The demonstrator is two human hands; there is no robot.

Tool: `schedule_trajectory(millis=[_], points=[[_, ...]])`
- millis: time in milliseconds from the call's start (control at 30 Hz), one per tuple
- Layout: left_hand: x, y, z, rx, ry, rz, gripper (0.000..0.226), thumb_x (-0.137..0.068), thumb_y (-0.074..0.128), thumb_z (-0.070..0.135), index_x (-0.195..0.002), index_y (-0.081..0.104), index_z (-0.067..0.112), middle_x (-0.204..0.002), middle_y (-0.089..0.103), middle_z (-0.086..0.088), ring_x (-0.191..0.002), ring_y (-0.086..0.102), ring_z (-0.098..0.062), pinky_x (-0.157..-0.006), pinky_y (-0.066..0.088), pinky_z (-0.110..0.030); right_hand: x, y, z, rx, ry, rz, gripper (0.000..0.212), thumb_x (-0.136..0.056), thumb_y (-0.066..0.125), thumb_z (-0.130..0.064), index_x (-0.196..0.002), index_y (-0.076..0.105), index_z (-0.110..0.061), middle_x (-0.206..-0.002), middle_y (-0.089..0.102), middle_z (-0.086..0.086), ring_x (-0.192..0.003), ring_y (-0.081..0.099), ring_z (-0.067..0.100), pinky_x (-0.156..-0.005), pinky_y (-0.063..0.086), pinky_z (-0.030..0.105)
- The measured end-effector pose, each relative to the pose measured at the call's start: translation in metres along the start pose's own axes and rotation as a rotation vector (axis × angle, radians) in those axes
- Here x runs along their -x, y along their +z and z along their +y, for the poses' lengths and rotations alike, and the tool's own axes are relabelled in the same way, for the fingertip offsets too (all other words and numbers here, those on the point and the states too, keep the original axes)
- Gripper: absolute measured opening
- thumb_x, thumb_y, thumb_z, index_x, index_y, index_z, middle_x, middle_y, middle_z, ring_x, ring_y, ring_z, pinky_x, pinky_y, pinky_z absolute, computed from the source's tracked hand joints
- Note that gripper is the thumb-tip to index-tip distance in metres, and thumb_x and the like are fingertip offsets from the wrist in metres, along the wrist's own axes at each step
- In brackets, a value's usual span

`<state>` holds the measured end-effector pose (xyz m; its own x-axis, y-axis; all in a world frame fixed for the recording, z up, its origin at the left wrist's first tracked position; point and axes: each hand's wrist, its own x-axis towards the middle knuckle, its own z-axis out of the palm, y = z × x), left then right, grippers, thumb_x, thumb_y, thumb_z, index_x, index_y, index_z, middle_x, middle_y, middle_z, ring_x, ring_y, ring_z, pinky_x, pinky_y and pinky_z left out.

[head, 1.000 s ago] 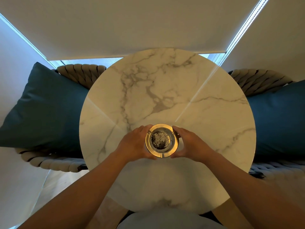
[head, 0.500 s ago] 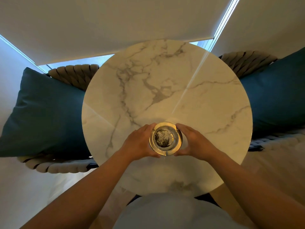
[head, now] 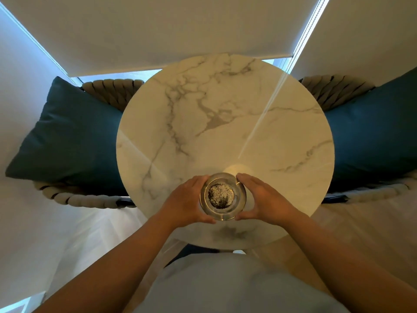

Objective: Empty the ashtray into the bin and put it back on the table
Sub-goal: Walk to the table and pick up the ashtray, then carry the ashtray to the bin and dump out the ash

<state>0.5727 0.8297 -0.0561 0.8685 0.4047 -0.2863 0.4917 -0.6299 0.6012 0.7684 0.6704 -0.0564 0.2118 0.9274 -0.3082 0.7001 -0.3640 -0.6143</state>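
Note:
A round glass ashtray (head: 222, 196) with a dark heap of ash in its middle is over the near part of the round marble table (head: 225, 123). My left hand (head: 187, 205) cups its left side and my right hand (head: 262, 201) cups its right side, fingers wrapped around the rim. Whether the ashtray rests on the tabletop or is just off it, I cannot tell. No bin is in view.
Two woven rope chairs flank the table, each with a dark teal cushion: the left cushion (head: 67, 136) and the right cushion (head: 372, 129). A lowered window blind (head: 169, 26) hangs behind the table. Pale floor (head: 85, 236) shows at the lower left.
Both hands have kept their hold on the ashtray. It has come a little nearer to me, toward the table's near edge, and my view has shifted back from the table.

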Motion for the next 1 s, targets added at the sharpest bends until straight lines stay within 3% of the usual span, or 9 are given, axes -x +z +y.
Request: schedule_trajectory(millis=[133,267,433,667,833,1000], points=[[0.031,0.029,0.022,0.039,-0.026,0.080,0.115,-0.048,0.087,0.062,-0.143,0.032,0.026,-0.142,0.048,0.007,-0.124,0.046,-0.009,-0.102,0.040,-0.026,0.027,0.002,0.010,0.041,-0.070,-0.046,0.116,-0.056,0.082,-0.060,-0.149,0.025,-0.020,-0.155,0.032,0.000,-0.141,0.027,0.013,-0.110,0.025,0.023],[0.061,0.058,0.044,0.067,-0.097,0.136,0.121,-0.047,0.087,0.062,-0.146,0.030,0.021,-0.147,0.044,0.003,-0.131,0.044,-0.015,-0.108,0.040,-0.034,0.051,0.002,0.018,0.066,-0.151,-0.091,0.116,-0.055,0.083,-0.059,-0.148,0.026,-0.019,-0.154,0.034,0.001,-0.141,0.029,0.014,-0.113,0.029,0.029],[0.099,0.083,0.066,0.116,-0.175,0.201,0.121,-0.050,0.087,0.062,-0.148,0.029,0.020,-0.151,0.040,0.003,-0.135,0.041,-0.017,-0.111,0.039,-0.041,0.075,0.006,0.019,0.092,-0.246,-0.141,0.114,-0.055,0.082,-0.060,-0.147,0.028,-0.019,-0.153,0.037,0.001,-0.139,0.031,0.013,-0.109,0.026,0.023],[0.144,0.094,0.086,0.244,-0.258,0.337,0.104,-0.050,0.085,0.066,-0.137,0.037,0.035,-0.136,0.051,0.014,-0.117,0.051,-0.006,-0.099,0.048,-0.036,0.085,0.009,-0.003,0.141,-0.371,-0.228,0.113,-0.059,0.083,-0.055,-0.148,0.028,-0.016,-0.154,0.035,0.004,-0.142,0.030,0.017,-0.115,0.030,0.035],[0.184,0.099,0.082,0.295,-0.375,0.454,0.101,-0.048,0.082,0.075,-0.134,0.038,0.044,-0.134,0.051,0.022,-0.116,0.053,-0.003,-0.097,0.051,-0.034,0.076,0.025,-0.041,0.203,-0.493,-0.321,0.114,-0.057,0.084,-0.054,-0.149,0.028,-0.016,-0.154,0.035,0.004,-0.143,0.028,0.017,-0.116,0.029,0.035],[0.236,0.109,0.063,0.282,-0.510,0.551,0.104,-0.041,0.077,0.080,-0.131,0.035,0.047,-0.125,0.049,0.028,-0.107,0.050,0.004,-0.089,0.043,-0.019,0.071,0.056,-0.086,0.224,-0.641,-0.403,0.111,-0.057,0.085,-0.051,-0.147,0.031,-0.013,-0.152,0.038,0.007,-0.141,0.033,0.020,-0.114,0.034,0.036]])
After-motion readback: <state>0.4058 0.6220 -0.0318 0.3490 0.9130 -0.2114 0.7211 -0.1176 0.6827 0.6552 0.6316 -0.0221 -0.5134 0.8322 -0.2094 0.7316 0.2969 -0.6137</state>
